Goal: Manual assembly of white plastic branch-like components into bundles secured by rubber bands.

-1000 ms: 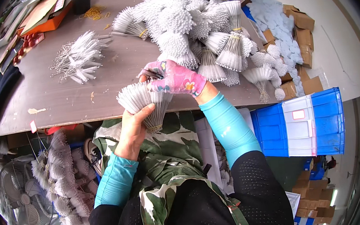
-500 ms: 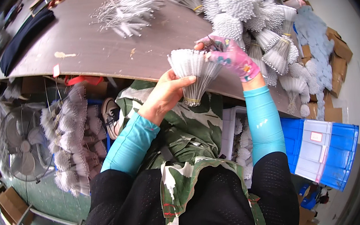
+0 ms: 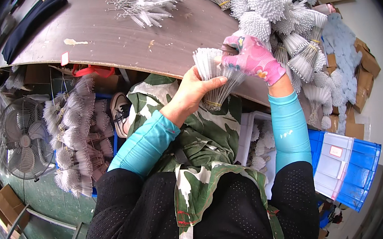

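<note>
My bare left hand (image 3: 196, 89) grips a bundle of thin white brushes (image 3: 213, 72) near its tied stems, just below the table's front edge. My right hand (image 3: 251, 58), in a pink patterned glove, is closed on the top right of the same bundle. The brush heads fan out upward between both hands. A large heap of tied white brush bundles (image 3: 278, 10) lies on the brown table (image 3: 111, 39) just beyond my right hand.
Loose wire brushes (image 3: 147, 1) lie on the table's far side. More brush bundles (image 3: 77, 132) are stacked on the floor at left beside a floor fan (image 3: 23, 138). A blue crate (image 3: 348, 167) with a white lid stands at right, with cardboard boxes (image 3: 364, 59) behind it.
The view has swung, so the table and hands sit further right and up. Both hands keep hold of the bundle; the gloved hand has shifted along its top.
</note>
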Demonstrator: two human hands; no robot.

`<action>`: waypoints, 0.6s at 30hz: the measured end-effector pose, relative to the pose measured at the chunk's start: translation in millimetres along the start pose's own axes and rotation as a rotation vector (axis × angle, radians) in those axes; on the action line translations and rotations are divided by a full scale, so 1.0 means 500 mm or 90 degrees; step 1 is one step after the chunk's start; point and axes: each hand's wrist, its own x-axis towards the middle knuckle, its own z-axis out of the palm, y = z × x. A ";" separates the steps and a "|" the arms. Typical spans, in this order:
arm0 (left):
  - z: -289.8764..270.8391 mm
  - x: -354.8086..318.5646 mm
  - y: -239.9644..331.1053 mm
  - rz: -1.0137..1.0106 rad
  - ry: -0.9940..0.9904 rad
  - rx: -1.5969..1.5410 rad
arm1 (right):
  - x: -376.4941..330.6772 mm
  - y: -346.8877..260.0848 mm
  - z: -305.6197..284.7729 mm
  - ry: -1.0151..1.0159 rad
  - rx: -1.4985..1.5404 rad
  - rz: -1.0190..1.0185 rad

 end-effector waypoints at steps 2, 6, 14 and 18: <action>-0.008 0.000 0.018 -0.037 -0.061 -0.047 | -0.007 0.001 -0.001 0.055 0.035 -0.037; -0.048 0.007 0.028 -0.123 -0.144 -0.230 | -0.017 0.018 -0.008 -0.006 0.463 -0.006; -0.036 0.005 0.011 -0.074 -0.109 -0.130 | -0.016 -0.006 0.000 0.020 0.237 -0.057; -0.030 0.005 0.000 -0.046 -0.086 -0.078 | -0.022 0.001 -0.004 -0.014 0.238 -0.066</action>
